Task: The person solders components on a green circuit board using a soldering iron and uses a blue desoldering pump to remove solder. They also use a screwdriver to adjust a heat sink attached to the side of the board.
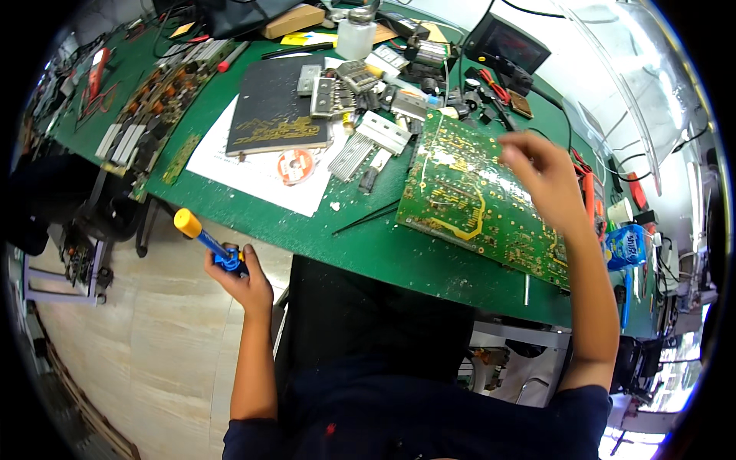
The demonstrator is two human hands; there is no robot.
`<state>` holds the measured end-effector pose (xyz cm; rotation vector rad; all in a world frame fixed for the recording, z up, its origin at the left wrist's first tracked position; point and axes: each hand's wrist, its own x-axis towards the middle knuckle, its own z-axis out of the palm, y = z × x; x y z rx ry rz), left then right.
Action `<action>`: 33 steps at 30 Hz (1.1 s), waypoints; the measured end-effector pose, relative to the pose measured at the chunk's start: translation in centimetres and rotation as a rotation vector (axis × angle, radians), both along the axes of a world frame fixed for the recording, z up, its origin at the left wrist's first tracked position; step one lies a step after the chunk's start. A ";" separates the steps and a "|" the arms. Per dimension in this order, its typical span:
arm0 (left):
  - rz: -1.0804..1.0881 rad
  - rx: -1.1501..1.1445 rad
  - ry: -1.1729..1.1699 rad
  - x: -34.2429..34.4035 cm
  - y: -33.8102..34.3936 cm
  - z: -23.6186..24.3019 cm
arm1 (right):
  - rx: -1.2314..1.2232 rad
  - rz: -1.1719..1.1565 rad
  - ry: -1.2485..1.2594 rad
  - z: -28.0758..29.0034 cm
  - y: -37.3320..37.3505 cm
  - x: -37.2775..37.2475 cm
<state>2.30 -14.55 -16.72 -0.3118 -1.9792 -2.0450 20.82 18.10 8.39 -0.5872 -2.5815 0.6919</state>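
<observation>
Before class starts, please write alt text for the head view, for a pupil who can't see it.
A person's left hand grips a blue tool with a yellow end, while the right hand is over a large green circuit board on a green workbench. Left of the board lie a dark notebook and metal parts.

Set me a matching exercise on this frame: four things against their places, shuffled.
1. Blue-and-yellow tool
2. Large green circuit board
3. Black book
4. Translucent bottle

A. Partly covering white paper
B. At the far side of the green table
C. In the left hand
D. Below the right hand

Pairs: 1-C, 2-D, 3-A, 4-B
</observation>
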 end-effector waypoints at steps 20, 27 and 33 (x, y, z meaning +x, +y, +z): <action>-0.063 -0.912 0.574 6.6 -3.6 20.6 | 0.285 0.656 0.508 -6.7 -28.5 -4.2; 0.167 -1.137 0.610 2.4 -6.4 20.0 | 0.228 0.730 0.483 -13.8 -29.2 -6.0; 0.147 -0.997 0.426 0.1 -8.3 21.4 | 0.037 0.679 0.305 -17.7 -27.5 -6.0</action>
